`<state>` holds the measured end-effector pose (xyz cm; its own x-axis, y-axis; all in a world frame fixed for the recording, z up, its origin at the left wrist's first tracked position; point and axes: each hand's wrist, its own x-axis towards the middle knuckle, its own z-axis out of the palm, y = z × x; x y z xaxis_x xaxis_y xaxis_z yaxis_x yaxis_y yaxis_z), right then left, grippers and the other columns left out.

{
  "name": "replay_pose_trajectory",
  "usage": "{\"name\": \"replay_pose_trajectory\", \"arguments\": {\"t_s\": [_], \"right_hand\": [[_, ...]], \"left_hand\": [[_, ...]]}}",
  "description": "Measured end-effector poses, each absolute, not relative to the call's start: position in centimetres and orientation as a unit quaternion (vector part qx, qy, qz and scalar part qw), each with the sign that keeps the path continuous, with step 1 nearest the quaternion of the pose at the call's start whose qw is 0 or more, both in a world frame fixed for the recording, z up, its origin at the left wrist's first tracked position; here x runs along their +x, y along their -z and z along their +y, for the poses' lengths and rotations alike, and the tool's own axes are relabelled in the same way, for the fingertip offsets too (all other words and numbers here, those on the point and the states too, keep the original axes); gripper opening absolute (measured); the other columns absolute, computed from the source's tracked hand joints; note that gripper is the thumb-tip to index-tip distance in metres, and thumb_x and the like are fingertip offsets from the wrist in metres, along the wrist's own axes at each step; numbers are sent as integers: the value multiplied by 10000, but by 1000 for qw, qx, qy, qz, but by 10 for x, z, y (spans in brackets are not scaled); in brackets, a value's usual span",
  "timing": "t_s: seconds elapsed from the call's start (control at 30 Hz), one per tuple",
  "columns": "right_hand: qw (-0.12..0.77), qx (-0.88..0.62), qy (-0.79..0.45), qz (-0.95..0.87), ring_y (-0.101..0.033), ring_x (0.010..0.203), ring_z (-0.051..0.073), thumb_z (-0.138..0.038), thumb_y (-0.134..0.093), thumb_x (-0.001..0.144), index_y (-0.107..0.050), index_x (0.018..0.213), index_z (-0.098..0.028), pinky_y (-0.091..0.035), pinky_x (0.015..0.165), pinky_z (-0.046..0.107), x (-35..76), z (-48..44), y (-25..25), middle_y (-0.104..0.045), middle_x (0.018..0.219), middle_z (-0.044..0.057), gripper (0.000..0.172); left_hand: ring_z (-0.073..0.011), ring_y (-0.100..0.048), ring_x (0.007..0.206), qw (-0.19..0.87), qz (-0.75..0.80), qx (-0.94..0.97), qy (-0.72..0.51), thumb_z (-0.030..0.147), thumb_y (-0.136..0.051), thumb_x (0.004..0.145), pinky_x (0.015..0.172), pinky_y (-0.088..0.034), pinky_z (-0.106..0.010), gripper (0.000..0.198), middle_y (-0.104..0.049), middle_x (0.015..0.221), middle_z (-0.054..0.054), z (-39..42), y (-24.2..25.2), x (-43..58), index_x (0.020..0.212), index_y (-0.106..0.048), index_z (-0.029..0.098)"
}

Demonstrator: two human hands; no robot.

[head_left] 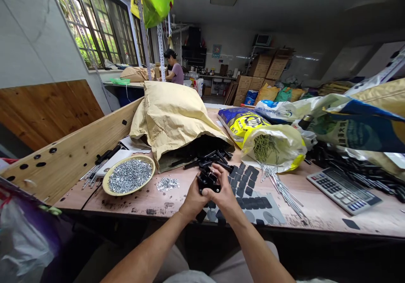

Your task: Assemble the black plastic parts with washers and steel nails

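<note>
HANDS: left hand (192, 199) and right hand (223, 193) are clenching small black plastic fittings (209, 180) | POSITION: fittings are being held above the pale wooden desk (152, 202), beside flat black rectangular pads (245, 186)

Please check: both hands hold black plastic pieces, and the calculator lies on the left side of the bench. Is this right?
No: the calculator lies on the right side of the bench, as the head view shows. The left hand and right hand do hold the black plastic pieces.
</note>
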<state>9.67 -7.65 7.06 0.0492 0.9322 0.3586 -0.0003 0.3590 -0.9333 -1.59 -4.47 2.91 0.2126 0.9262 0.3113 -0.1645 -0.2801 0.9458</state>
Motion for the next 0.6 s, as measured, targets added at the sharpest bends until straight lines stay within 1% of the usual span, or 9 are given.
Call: {"name": "replay_pose_trajectory", "arguments": {"t_s": [0.1, 0.2, 0.3, 0.37, 0.5, 0.6], "right_hand": [[593, -397, -430, -553, -484, 1256, 301, -644, -754, 651, -390, 1332, -272, -409, 1034, 455, 100, -71, -69, -525, 1328, 116, 857], [613, -373, -459, -525, -432, 1309, 287, -693, -658, 726, -389, 1353, -289, -362, 1076, 465, 104, -70, -65, -488, 1381, 105, 793], [620, -366, -472, -508, -442, 1305, 269, -659, -549, 838, -385, 1371, -310, -329, 1098, 482, 108, -74, -66, -461, 1419, 88, 658], [623, -372, -464, -509, -458, 1290, 260, -619, -513, 882, -389, 1373, -317, -326, 1102, 482, 111, -77, -69, -463, 1423, 81, 589], [623, -394, -411, -537, -487, 1262, 234, -564, -465, 933, -426, 1354, -305, -334, 1103, 441, 115, -82, -79, -526, 1367, 71, 496], [621, -414, -384, -543, -529, 1211, 224, -551, -414, 958, -483, 1310, -288, -359, 1080, 421, 114, -84, -86, -589, 1290, 62, 445]], "left_hand": [[-240, -618, 967, 508, 329, 595, -529, 219, -777, 633, 853, -501, -354, 573, -672, 1056, -61, -46, -40, -19, 1159, -553, 177], [-235, -627, 953, 523, 347, 564, -537, 231, -793, 617, 836, -508, -345, 573, -682, 1054, -58, -47, -48, -23, 1139, -563, 179], [-229, -636, 921, 521, 358, 556, -540, 221, -815, 592, 817, -510, -335, 558, -696, 1008, -49, -47, -53, -27, 1097, -581, 179], [-235, -639, 932, 522, 350, 562, -537, 217, -824, 595, 828, -510, -341, 553, -701, 1006, -52, -47, -55, -29, 1095, -590, 182], [-261, -629, 992, 528, 324, 572, -538, 223, -840, 594, 885, -495, -377, 600, -697, 1065, -70, -51, -57, -28, 1135, -584, 182], [-272, -619, 1015, 538, 293, 582, -534, 226, -841, 595, 911, -478, -394, 588, -688, 1098, -78, -55, -58, -25, 1126, -592, 182]]}}
